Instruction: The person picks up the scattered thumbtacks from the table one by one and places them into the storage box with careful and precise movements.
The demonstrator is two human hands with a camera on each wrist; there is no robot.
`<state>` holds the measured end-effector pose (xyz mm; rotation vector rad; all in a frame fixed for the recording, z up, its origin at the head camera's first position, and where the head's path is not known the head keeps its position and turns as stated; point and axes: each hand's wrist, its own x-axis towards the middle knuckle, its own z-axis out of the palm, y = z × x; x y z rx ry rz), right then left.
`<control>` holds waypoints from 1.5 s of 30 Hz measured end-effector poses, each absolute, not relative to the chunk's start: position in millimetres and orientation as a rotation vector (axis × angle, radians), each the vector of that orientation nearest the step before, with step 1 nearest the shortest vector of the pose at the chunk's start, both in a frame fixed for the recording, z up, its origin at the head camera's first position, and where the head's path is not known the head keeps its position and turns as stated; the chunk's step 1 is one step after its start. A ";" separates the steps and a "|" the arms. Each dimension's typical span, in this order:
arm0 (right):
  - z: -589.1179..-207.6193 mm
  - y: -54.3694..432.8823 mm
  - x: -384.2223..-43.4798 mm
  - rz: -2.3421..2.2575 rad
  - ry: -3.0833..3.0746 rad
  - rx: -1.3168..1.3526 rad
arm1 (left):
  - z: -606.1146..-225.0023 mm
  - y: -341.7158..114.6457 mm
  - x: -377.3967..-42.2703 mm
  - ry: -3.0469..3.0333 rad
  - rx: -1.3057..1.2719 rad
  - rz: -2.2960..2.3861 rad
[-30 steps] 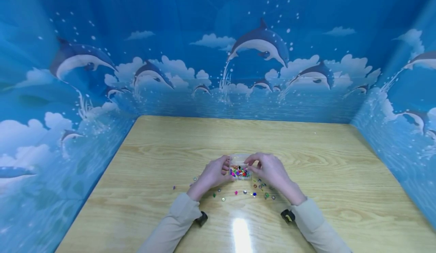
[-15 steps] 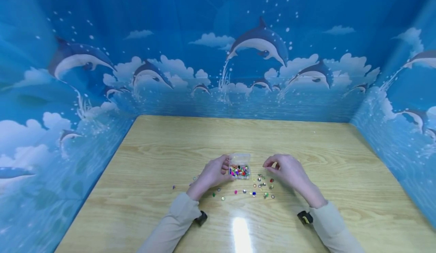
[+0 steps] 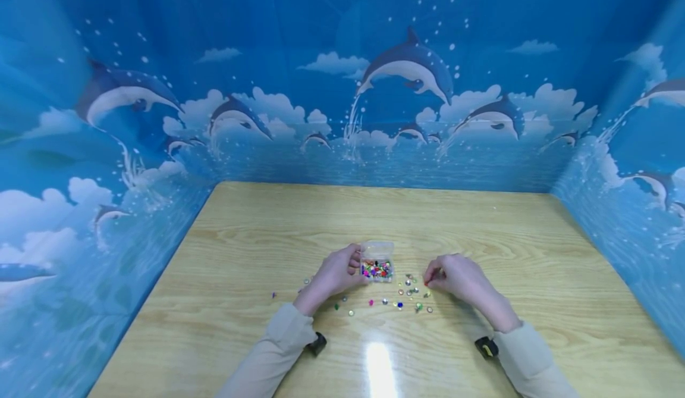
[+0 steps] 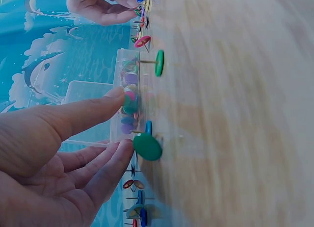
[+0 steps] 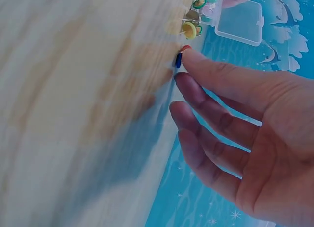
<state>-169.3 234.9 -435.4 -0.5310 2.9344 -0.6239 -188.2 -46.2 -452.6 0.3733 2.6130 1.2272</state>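
Note:
My left hand [image 3: 338,272] holds a small clear plastic box [image 4: 118,75], thumb on its front wall and fingers at its side. Its hinged lid [image 3: 377,248] stands open, and colourful thumbtacks [image 3: 377,269] fill the box. To the right, my right hand [image 3: 459,277] is low at the table with loosely bent fingers. In the right wrist view its thumb tip is right at a red thumbtack [image 5: 185,48], with a blue thumbtack [image 5: 178,60] just beside it. A gap shows between thumb and index finger.
Loose thumbtacks lie scattered on the wooden table [image 3: 257,231] between and in front of the hands, including a pink thumbtack [image 3: 371,303] and a green thumbtack [image 4: 148,146] close to the left hand. A dolphin-print backdrop [image 3: 342,77] encloses the table's back and sides.
My right hand has left the box and moved right, then down to the red thumbtack on the table. The left hand has stayed at the box.

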 end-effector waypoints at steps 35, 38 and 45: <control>-432.2 167.5 -177.3 -0.758 3.097 -0.724 | -454.5 -47.0 -189.4 2.600 0.357 1.231; -434.8 163.8 -177.1 -0.767 3.118 -0.745 | -454.6 -47.1 -189.1 2.592 0.364 1.239; -439.5 162.1 -177.1 -0.805 3.131 -0.749 | -453.9 -46.7 -188.9 2.590 0.367 1.247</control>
